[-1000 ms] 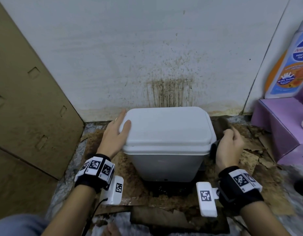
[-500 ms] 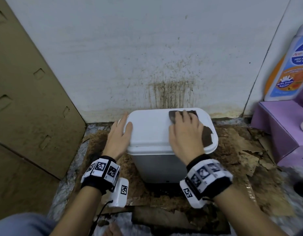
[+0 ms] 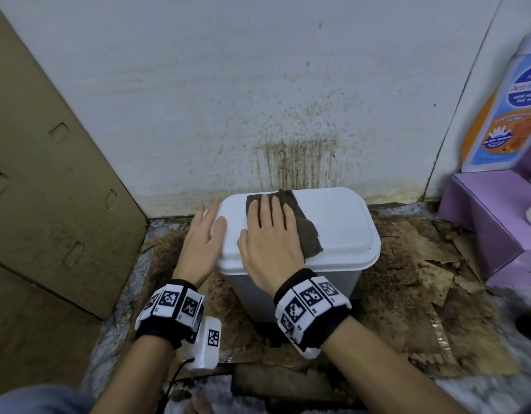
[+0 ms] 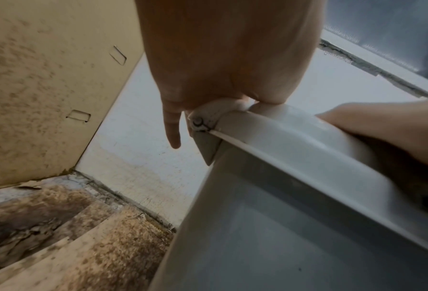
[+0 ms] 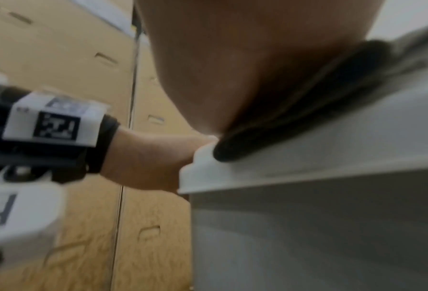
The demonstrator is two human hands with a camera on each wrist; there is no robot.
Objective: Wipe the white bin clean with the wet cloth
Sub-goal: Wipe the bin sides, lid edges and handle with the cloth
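Observation:
A white bin [image 3: 342, 231] with its lid down stands on the floor against the stained wall. A dark brown wet cloth [image 3: 307, 231] lies flat on the left half of the lid. My right hand [image 3: 268, 234] presses it down with straight, spread fingers. My left hand [image 3: 203, 234] rests on the bin's left rim with straight fingers, thumb on the lid edge. In the left wrist view the left hand [image 4: 207, 78] sits by the lid hinge of the bin [image 4: 295, 196]. In the blurred right wrist view the cloth [image 5: 295, 110] shows as a dark fold under my right palm [image 5: 232, 59] on the bin [image 5: 307, 196].
Soiled, torn cardboard [image 3: 407, 294] covers the floor around the bin. A brown cardboard panel [image 3: 49, 174] leans on the left. A purple box [image 3: 491, 219] with a large detergent bottle [image 3: 509, 100] stands on the right. The wall [image 3: 294, 162] behind the bin carries brown streaks.
My right hand brought the cloth from beside the bin's right side onto the lid, then slid it leftward across the lid. The left hand stayed on the left rim.

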